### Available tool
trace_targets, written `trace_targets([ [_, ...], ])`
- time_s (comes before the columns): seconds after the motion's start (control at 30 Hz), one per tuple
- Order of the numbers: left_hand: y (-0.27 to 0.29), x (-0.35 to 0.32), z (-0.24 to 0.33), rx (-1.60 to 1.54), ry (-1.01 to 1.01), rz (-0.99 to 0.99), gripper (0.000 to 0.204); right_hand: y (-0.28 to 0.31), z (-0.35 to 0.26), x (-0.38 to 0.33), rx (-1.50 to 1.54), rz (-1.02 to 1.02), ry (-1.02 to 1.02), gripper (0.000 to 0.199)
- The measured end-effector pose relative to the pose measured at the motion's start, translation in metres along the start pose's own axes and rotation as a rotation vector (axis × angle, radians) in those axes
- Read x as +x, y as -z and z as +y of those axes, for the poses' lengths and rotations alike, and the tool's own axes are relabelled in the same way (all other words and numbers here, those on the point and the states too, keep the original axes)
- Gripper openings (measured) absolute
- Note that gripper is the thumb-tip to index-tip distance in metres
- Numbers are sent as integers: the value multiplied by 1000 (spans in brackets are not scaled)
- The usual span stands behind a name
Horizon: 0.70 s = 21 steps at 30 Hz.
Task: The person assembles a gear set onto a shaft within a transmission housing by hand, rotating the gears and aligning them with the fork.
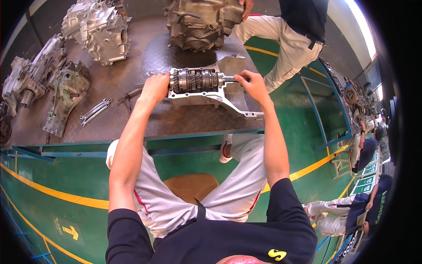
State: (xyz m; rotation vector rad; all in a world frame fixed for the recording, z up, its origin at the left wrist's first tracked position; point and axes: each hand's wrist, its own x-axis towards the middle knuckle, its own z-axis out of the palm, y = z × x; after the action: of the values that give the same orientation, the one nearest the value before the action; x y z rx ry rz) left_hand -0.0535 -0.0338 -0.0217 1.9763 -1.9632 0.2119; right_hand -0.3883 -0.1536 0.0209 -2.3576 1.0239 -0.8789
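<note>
A gear shaft point(198, 80) with a row of toothed gears lies lengthwise in a silver, open gearbox housing half point(215, 95) on the table in front of me. My left hand point(155, 88) is closed at the left end of the shaft, with its fingertips partly hidden behind the gears. At the other end, the thumb and fingers of my right hand point(255, 86) pinch the thin bare end of the shaft. The housing's bolt-holed flange reaches toward the table's right edge.
Two wrenches point(95, 112) lie left of my left arm, near a dark metal tool point(130, 95). Gearbox castings point(67, 97) stand at the left, with a silver one point(100, 37) behind. A large transmission point(200, 24) sits opposite, touched by another person's hand point(247, 8).
</note>
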Motion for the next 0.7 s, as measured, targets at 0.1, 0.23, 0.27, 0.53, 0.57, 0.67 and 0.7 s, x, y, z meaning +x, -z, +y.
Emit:
trace_targets([
  [0.1,10,-1,-4,26,-53,-67,20,3,-2,-4,-35,90,95,26],
  [0.23,40,-12,-38,-223,42,-137,32,9,2,-9,13,160,143,23],
  [0.27,42,-15,-52,-303,77,-172,33,8,8,-9,101,121,102,23],
  [0.53,43,-22,-64,-513,112,-228,29,6,21,-7,205,10,20,22],
  [0.57,42,-22,-64,-506,122,-228,29,7,19,-6,215,5,25,22],
  [0.67,46,-21,-53,-440,108,-224,23,7,20,-7,74,60,63,21],
  [0.7,44,-21,-54,-438,108,-224,23,6,23,-6,76,60,64,21],
])
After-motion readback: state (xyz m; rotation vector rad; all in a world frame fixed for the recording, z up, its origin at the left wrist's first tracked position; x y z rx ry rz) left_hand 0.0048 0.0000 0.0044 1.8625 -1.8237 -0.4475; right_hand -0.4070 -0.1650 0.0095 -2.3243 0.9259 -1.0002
